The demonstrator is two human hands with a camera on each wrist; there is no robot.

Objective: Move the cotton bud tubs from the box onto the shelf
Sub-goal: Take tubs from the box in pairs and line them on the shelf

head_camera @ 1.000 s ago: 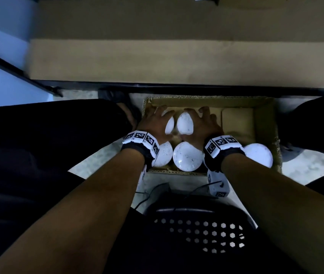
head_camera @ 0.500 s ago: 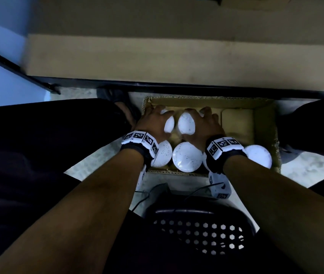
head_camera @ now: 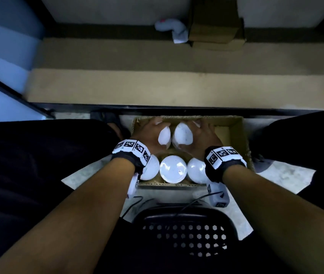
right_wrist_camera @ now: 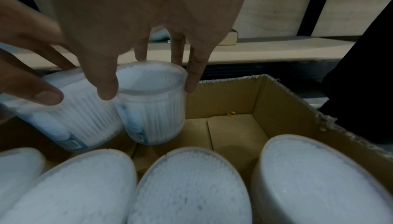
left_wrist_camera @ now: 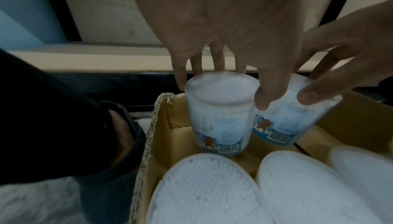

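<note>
A cardboard box (head_camera: 236, 135) sits on the floor between my legs, holding several clear tubs of white cotton buds. My left hand (head_camera: 151, 133) grips one tub (head_camera: 164, 135) by its rim at the box's far left. My right hand (head_camera: 200, 135) grips the tub beside it (head_camera: 182, 134). In the left wrist view my fingers and thumb curl round the left tub (left_wrist_camera: 221, 118). The right wrist view shows the same hold on the right tub (right_wrist_camera: 153, 106). Both held tubs tilt slightly. Three more tubs (head_camera: 173, 172) stand in the front row. The tan shelf board (head_camera: 177, 89) lies just beyond the box.
A small cardboard box (head_camera: 214, 22) and a white cloth (head_camera: 173, 30) lie at the back of the shelf. A black perforated seat (head_camera: 184, 234) is under me, near the box's front edge. My dark trouser legs flank the box, with a sandalled foot (head_camera: 109, 119) at its left.
Both hands have closed tighter on their tubs and raised them a little. My head has tilted up, bringing more of the shelf into view. My right wrist now hides the front row's far-right tub.
</note>
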